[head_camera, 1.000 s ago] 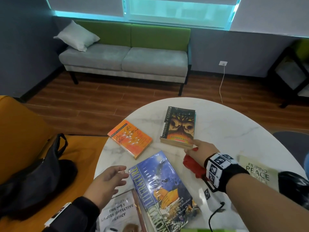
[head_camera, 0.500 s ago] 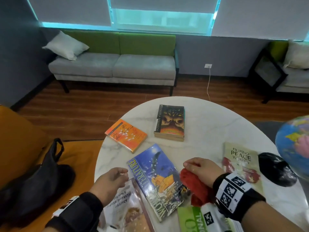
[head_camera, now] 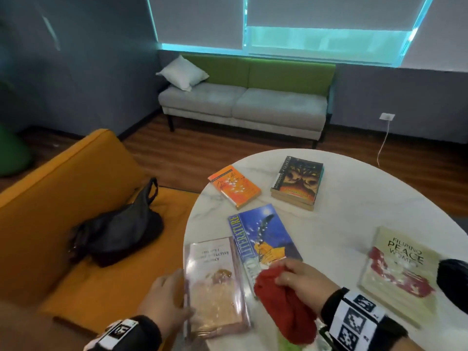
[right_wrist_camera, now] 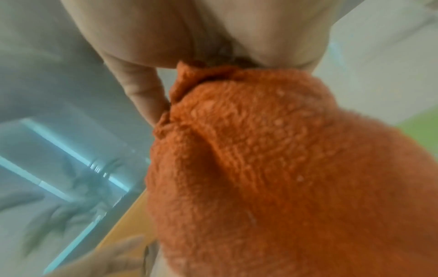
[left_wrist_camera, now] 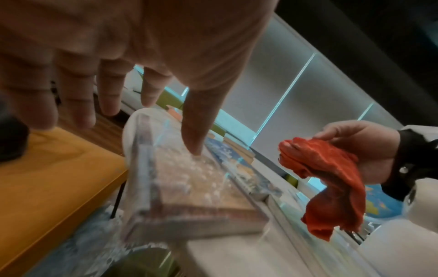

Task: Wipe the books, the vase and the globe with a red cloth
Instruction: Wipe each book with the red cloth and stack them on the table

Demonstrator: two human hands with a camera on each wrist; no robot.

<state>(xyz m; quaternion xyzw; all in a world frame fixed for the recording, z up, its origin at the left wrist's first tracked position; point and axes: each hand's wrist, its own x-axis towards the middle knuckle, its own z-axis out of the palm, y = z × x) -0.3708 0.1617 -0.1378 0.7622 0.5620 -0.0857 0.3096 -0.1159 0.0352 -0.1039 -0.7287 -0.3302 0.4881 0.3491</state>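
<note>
Several books lie on the round white marble table (head_camera: 354, 198). My left hand (head_camera: 174, 295) rests at the left edge of a pale plastic-covered book (head_camera: 215, 285); its thumb (left_wrist_camera: 193, 131) presses on the cover, and the fingers stretch straight past the edge. My right hand (head_camera: 301, 277) grips a bunched red cloth (head_camera: 283, 307), held just above the near end of the blue Literature book (head_camera: 263, 239). The cloth (left_wrist_camera: 331, 178) hangs loose below the hand. An orange book (head_camera: 234, 186), a dark book (head_camera: 297, 182) and a Peace Women book (head_camera: 397, 272) lie further off. Part of the globe (left_wrist_camera: 384, 198) shows behind the cloth.
A black bag (head_camera: 116, 229) lies on the orange seat (head_camera: 50, 198) to the table's left. A grey and green sofa (head_camera: 243, 105) stands against the far wall. A black rounded object (head_camera: 453, 282) sits at the right edge. A green book cover (head_camera: 288, 345) peeks out under the cloth.
My view has swung left. The right hand carried the cloth back from the dark book to the blue book's near end. The left hand moved onto the pale book's edge.
</note>
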